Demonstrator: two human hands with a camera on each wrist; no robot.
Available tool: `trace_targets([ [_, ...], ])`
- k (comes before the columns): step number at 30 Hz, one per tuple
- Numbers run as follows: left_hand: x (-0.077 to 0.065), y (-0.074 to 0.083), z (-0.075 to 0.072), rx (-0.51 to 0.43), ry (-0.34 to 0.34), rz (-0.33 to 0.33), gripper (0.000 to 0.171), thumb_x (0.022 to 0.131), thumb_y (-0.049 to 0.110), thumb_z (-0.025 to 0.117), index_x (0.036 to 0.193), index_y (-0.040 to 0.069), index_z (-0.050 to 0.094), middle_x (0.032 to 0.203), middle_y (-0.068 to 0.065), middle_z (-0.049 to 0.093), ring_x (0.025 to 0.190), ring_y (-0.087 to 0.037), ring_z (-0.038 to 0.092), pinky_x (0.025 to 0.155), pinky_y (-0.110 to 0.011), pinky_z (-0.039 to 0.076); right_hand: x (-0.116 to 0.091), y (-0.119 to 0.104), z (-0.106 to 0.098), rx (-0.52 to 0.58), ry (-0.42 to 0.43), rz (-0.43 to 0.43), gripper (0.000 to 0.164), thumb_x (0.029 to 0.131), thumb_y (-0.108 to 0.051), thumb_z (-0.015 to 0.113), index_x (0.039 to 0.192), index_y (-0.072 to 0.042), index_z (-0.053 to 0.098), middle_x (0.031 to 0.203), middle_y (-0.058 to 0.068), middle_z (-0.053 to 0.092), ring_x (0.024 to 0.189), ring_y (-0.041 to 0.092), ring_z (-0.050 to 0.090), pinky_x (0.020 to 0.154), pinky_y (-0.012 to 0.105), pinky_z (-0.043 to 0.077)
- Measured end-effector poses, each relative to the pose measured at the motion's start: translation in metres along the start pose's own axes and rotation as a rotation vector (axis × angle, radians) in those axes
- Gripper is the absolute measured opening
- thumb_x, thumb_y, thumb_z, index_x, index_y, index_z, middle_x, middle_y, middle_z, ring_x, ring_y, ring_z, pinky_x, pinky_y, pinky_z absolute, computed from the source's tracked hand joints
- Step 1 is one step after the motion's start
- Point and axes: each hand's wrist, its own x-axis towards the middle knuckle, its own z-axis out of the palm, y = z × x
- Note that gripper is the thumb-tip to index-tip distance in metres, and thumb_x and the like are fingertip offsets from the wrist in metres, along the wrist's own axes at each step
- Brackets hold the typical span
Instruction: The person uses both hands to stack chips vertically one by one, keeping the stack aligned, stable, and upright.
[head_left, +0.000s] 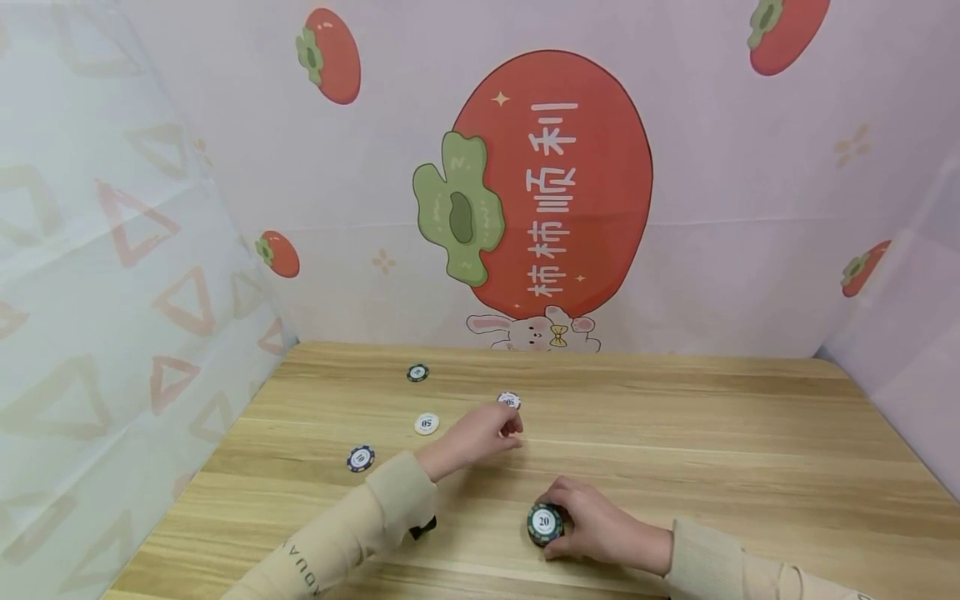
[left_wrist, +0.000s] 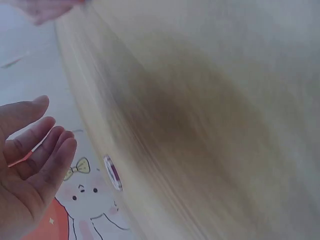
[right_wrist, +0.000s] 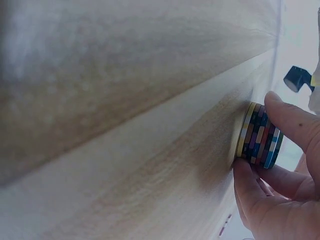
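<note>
One round chip stack (head_left: 544, 523) pinched by right fingers (right_wrist: 248, 186); left fingers (left_wrist: 59, 162) half-open, empty; grained tabletop (head_left: 697, 450).

Round multicolour-banded chip stack (head_left: 545, 525), green-and-cream-edged top | left of stack: round blue-and-white-edged chip (head_left: 361, 458); round cream chip (head_left: 427, 424); round dark-green-edged chip (head_left: 417, 372) | beyond stack: round white-edged chip (head_left: 509, 400), marks possibly purple | beneath stack: tan grain-streaked wooden tabletop (head_left: 712, 442)
</note>
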Motion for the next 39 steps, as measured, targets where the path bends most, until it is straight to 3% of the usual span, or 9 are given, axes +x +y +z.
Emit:
trace_targets([
  [9, 0.013, -0.014, -0.005, 0.055, 0.013, -0.066, 0.028, 0.084, 0.011, 0.064, 0.111, 0.003, 0.059, 0.107, -0.007, 0.062, 0.100, -0.019, 0.057, 0.085, -0.031, 0.047, 0.000, 0.001, 0.001, 0.001, 0.011, -0.016, 0.041, 0.066, -0.023, 0.080, 0.099, -0.006, 0.064, 0.093, -0.007, 0.055, 0.085, 0.003, 0.051, 0.076, 0.022, 0.046],
  [16, 0.025, -0.024, -0.006, 0.109, 0.045, -0.054, 0.031, 0.082, 0.008, 0.066, 0.111, 0.000, 0.059, 0.107, -0.011, 0.061, 0.100, -0.022, 0.057, 0.087, -0.033, 0.045, 0.000, 0.002, 0.001, 0.014, 0.003, -0.009, 0.043, 0.066, -0.025, 0.080, 0.100, -0.006, 0.063, 0.093, -0.007, 0.055, 0.084, 0.003, 0.051, 0.075, 0.022, 0.046],
  [28, 0.038, -0.035, 0.002, 0.235, -0.019, -0.071, 0.035, 0.086, 0.012, 0.061, 0.119, 0.000, 0.055, 0.117, -0.011, 0.058, 0.110, -0.022, 0.053, 0.095, -0.032, 0.040, 0.000, 0.000, 0.000, 0.027, -0.013, 0.008, 0.043, 0.067, -0.026, 0.080, 0.101, -0.007, 0.063, 0.093, -0.007, 0.054, 0.085, 0.004, 0.051, 0.076, 0.022, 0.046],
  [29, 0.038, -0.038, 0.003, 0.251, -0.006, -0.048, 0.033, 0.086, 0.012, 0.061, 0.117, 0.000, 0.055, 0.115, -0.011, 0.058, 0.108, -0.022, 0.053, 0.093, -0.032, 0.041, 0.000, 0.000, 0.000, 0.028, -0.015, 0.011, 0.043, 0.066, -0.026, 0.080, 0.101, -0.007, 0.063, 0.093, -0.007, 0.054, 0.085, 0.004, 0.051, 0.076, 0.022, 0.046],
  [35, 0.040, -0.038, 0.006, 0.239, -0.043, -0.064, 0.037, 0.089, 0.012, 0.057, 0.123, 0.000, 0.052, 0.123, -0.013, 0.055, 0.115, -0.023, 0.050, 0.097, -0.033, 0.038, 0.000, 0.001, 0.000, 0.021, -0.017, 0.014, 0.044, 0.064, -0.021, 0.081, 0.102, -0.007, 0.063, 0.094, -0.008, 0.054, 0.087, 0.005, 0.052, 0.078, 0.024, 0.046],
  [39, 0.042, -0.034, 0.007, 0.232, -0.073, -0.109, 0.039, 0.090, 0.012, 0.056, 0.127, 0.003, 0.050, 0.128, -0.011, 0.052, 0.119, -0.023, 0.047, 0.100, -0.034, 0.036, -0.001, 0.001, 0.001, 0.005, -0.008, 0.007, 0.044, 0.063, -0.018, 0.082, 0.102, -0.006, 0.063, 0.094, -0.008, 0.055, 0.087, 0.006, 0.053, 0.079, 0.025, 0.046],
])
